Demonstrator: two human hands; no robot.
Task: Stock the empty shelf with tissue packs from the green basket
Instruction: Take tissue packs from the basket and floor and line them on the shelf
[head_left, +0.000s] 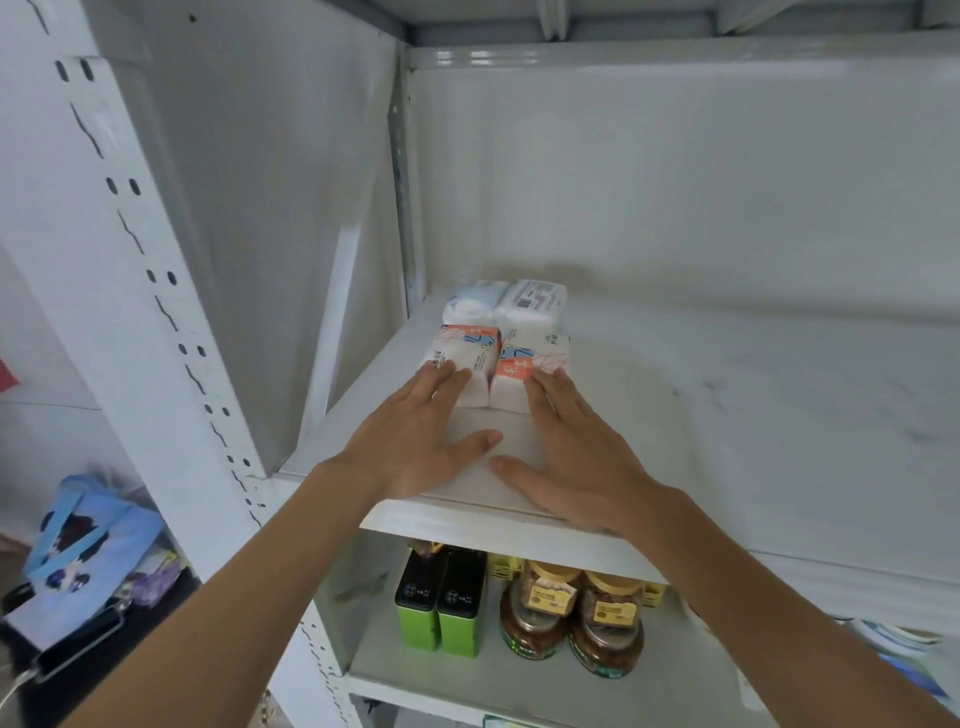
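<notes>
Several tissue packs sit in the back left corner of the white shelf (727, 415). Two front packs, white with orange and blue print, lie side by side: the left one (465, 358) and the right one (530, 364). Behind them are a pale blue pack (470, 304) and a white pack (532, 304). My left hand (415, 441) lies flat on the shelf, straight fingertips touching the front of the left pack. My right hand (576, 457) lies flat too, fingertips against the right pack. The green basket is out of view.
The shelf below holds two green and black tins (441, 603) and two brown jars (571, 618). A perforated white upright (156, 291) stands at the left. A blue bag (88, 545) lies low at the far left. Most of the shelf to the right of the packs is bare.
</notes>
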